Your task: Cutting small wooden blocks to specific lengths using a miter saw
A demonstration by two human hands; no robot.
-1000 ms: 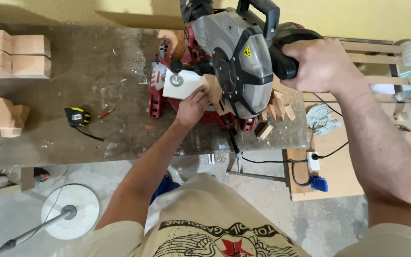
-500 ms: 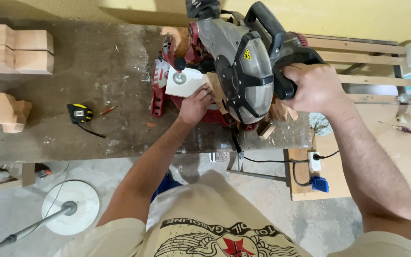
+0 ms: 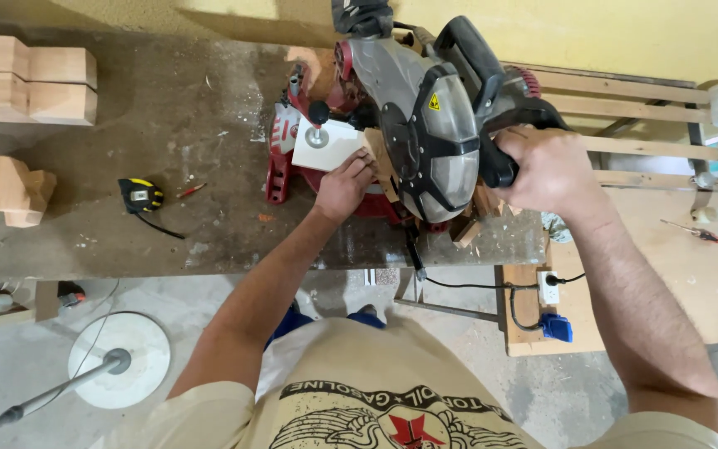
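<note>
- Two hands on the job: your right hand [image 3: 548, 170] is clenched round the black handle of the miter saw [image 3: 425, 125], upper centre.
- Your left hand [image 3: 344, 185] presses fingers flat on a wood piece [image 3: 380, 162] beneath the blade guard.
- Tape measure [image 3: 141, 196] lies left on the workbench [image 3: 176, 125].

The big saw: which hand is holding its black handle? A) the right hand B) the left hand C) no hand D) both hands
A: the right hand is wrapped around the black handle of the big saw, while the left hand rests down by the wood at the saw's base.
</note>
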